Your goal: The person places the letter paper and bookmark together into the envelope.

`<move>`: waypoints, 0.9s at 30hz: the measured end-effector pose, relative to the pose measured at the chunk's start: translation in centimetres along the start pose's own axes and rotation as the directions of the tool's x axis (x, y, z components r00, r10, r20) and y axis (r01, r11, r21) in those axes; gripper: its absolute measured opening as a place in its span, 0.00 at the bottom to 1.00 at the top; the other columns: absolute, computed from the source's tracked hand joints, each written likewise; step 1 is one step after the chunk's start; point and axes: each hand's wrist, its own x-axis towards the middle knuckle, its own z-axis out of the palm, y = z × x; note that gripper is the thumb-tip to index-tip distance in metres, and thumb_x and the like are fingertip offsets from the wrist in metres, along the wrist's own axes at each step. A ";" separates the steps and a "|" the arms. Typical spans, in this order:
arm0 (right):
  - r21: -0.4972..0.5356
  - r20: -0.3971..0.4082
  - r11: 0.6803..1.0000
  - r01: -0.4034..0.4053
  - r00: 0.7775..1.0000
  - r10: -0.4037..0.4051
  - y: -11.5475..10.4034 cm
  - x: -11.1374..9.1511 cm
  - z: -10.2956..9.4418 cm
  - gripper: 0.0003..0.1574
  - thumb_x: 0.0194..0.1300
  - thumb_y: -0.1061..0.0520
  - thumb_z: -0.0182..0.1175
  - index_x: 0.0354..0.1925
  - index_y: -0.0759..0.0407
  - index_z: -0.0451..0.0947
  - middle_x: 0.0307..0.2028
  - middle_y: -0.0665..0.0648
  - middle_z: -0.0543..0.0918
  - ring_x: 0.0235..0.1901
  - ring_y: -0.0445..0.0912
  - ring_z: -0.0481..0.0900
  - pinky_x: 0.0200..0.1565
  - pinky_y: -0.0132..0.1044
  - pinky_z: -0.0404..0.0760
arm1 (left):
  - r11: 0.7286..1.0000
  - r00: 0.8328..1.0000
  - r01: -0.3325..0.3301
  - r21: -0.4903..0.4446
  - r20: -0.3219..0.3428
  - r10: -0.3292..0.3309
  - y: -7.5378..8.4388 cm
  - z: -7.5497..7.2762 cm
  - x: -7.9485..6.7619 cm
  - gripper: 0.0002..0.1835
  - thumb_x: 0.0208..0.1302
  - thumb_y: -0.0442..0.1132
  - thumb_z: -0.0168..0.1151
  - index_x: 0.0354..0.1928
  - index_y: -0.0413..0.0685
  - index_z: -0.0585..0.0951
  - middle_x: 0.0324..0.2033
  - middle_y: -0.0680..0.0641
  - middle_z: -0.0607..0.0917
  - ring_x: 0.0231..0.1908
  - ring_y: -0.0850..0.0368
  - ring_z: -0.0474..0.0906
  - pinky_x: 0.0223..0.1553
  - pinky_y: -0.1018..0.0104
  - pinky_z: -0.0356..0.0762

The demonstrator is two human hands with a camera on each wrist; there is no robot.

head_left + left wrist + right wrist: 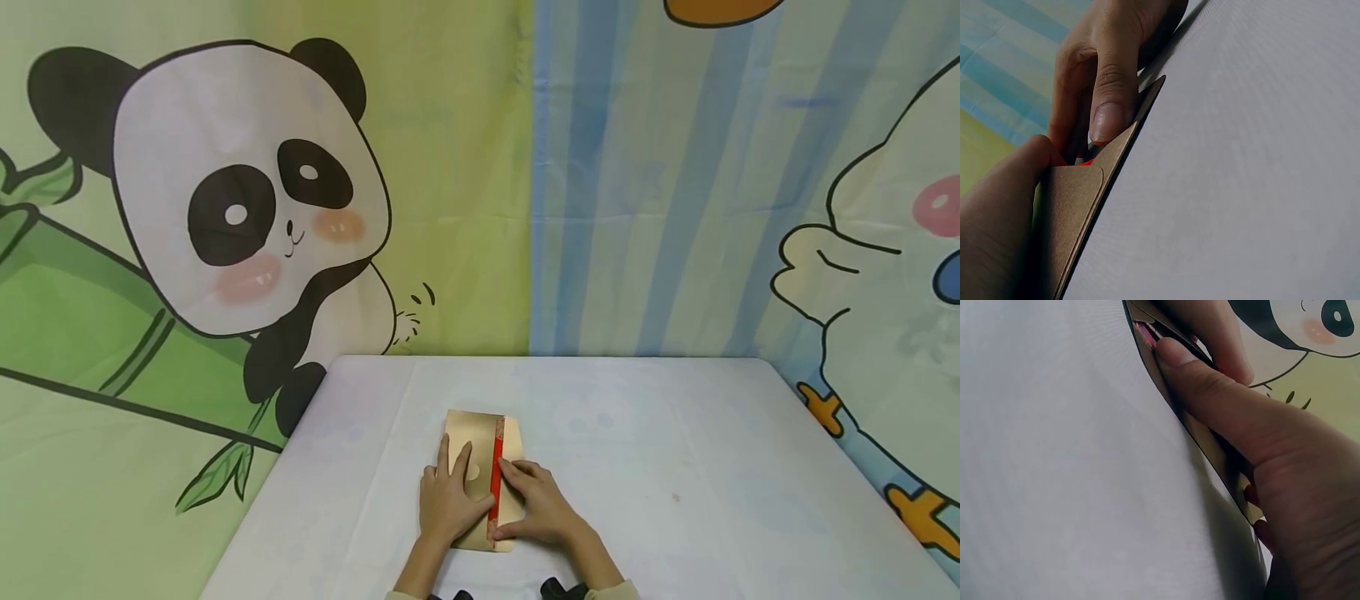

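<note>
A tan paper envelope (459, 533) lies on the white table, its flap (513, 433) spread out to the right. Along its opening shows a red card-like insert (496, 467) with patterned ends, the rest hidden inside the envelope. My left hand (448, 504) rests flat on the envelope with fingers spread, its thumb reaching the red strip. From the right, my right hand (546, 510) presses at the opening, index fingertip toward the far end and thumb toward the near end. In the right wrist view that thumb (1175, 353) lies right beside the insert's edge.
The white-covered table (660, 433) extends around the envelope on both sides. Behind it hangs a printed cloth backdrop (457, 167) with a cartoon panda. Dark straps of the wrist cameras (562, 589) show at the bottom edge.
</note>
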 end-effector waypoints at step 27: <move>-0.031 -0.032 0.999 0.027 0.999 -0.028 -0.6 0.3 0.6 0.70 0.34 0.27 0.67 0.69 0.55 0.55 0.60 0.55 0.69 0.59 0.51 0.62 0.55 0.52 0.64 | 1.000 1.000 -0.005 0.000 0.008 0.005 -0.1 0.2 0.1 0.48 0.34 0.66 0.62 0.65 0.60 0.68 0.69 0.42 0.54 0.29 0.52 0.61 0.32 0.62 0.61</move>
